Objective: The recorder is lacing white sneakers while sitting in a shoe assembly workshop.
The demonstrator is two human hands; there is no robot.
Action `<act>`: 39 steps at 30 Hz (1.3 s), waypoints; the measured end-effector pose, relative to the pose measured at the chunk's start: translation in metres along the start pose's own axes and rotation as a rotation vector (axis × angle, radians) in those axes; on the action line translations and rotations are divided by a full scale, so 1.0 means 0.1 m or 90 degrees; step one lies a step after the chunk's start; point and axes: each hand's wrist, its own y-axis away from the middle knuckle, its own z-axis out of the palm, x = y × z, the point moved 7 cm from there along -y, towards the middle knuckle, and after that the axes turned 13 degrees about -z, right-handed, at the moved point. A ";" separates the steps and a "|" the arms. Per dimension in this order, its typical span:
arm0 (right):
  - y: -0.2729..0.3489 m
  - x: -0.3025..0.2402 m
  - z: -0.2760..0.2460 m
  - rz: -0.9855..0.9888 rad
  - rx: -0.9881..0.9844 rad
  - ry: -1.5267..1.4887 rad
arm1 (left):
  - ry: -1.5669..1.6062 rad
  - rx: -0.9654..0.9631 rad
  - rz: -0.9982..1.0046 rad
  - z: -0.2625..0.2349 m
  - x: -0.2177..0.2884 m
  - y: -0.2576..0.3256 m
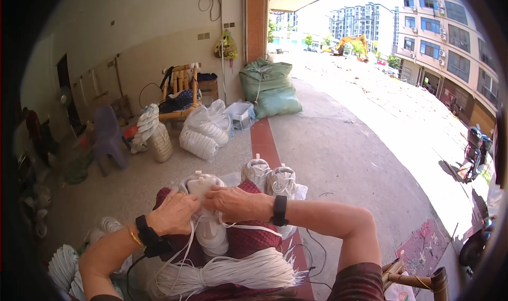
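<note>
Both hands, left hand (172, 215) and right hand (233, 203), close their fingers on a white shoe (203, 211); a lace bundle (227, 272) lies just below it.

Both forearms enter from 6 o'clock and bend inward; left hand (172, 215) and right hand (235, 203) meet at centre, fingers curled, knuckles up.

Three white sneakers (264, 176), one bundle of white laces (233, 272), two green sacks (267, 89), one purple plastic chair (108, 134), two parked scooters (475, 153).
</note>
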 end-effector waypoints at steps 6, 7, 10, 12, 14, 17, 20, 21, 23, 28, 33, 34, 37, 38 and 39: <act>0.03 0.16 0.24 -0.018 0.022 0.094 | -0.020 -0.134 0.006 0.10 -0.12 -0.15; -0.03 0.16 0.22 -0.029 0.006 0.070 | -0.020 -0.138 0.010 0.13 -0.17 -0.14; -0.08 0.13 0.13 -0.050 -0.001 0.033 | 0.024 -0.110 0.043 0.25 -0.30 -0.14; -0.05 0.08 0.06 -0.071 0.003 0.018 | 0.071 -0.079 0.060 0.19 -0.25 -0.15; 0.01 0.11 0.04 -0.049 -0.027 -0.011 | 0.139 -0.023 0.063 0.10 -0.18 -0.14; -0.02 0.21 0.06 -0.061 0.034 0.028 | 0.156 0.062 0.096 0.07 -0.12 -0.15; -0.01 0.34 0.15 0.064 0.019 0.013 | 0.235 0.119 0.077 0.11 -0.20 -0.10; 0.00 0.30 0.14 0.059 0.006 0.044 | 0.223 0.163 0.025 0.10 -0.28 -0.05; 0.02 0.20 0.14 0.050 0.016 0.074 | 0.273 0.191 -0.061 0.10 -0.38 0.03; 0.05 0.06 0.14 0.026 0.038 0.057 | 0.280 0.205 0.025 0.12 -0.29 0.10; -0.16 0.32 0.39 -0.117 -0.149 0.122 | 0.324 -0.200 -0.053 -0.06 -0.28 -0.09; -0.11 0.44 0.51 -0.147 -0.167 0.141 | 0.240 -0.167 -0.063 0.11 -0.34 -0.23; -0.21 0.45 0.34 0.117 -0.026 0.022 | 0.129 0.010 -0.106 0.26 -0.37 -0.11; -0.22 0.43 0.37 0.117 -0.026 0.020 | 0.129 0.009 -0.107 0.30 -0.34 -0.11; -0.23 0.40 0.39 0.120 -0.041 0.066 | 0.165 0.037 -0.179 0.31 -0.39 -0.12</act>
